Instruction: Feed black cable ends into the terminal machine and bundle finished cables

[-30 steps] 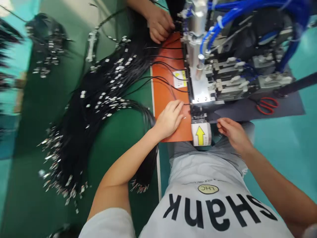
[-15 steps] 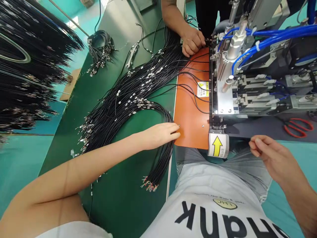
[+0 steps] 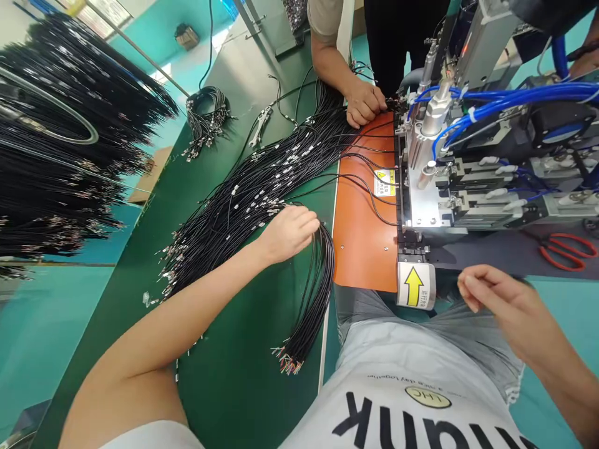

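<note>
A: Near field? 
B: Green counter [image 3: 224,374]; the left hand [image 3: 287,232], fingers curled on the black wire bundle [image 3: 309,312] beside the orange plate [image 3: 362,243]. The right hand [image 3: 503,305] hangs loosely curled, empty.

A: Beyond? 
B: The machine [image 3: 468,168], red scissors [image 3: 568,249], a co-worker's hand [image 3: 365,103]; teal floor [image 3: 28,324].

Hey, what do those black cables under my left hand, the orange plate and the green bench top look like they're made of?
Black cables: flexible plastic-sheathed wire, judging by the smooth curve; coloured cores show at the cut ends. My left hand rests on them. Orange plate: smooth, matte, rigid sheet with screw heads, possibly phenolic board or painted metal. Green bench top: matte mat, probably rubber or vinyl.
</note>
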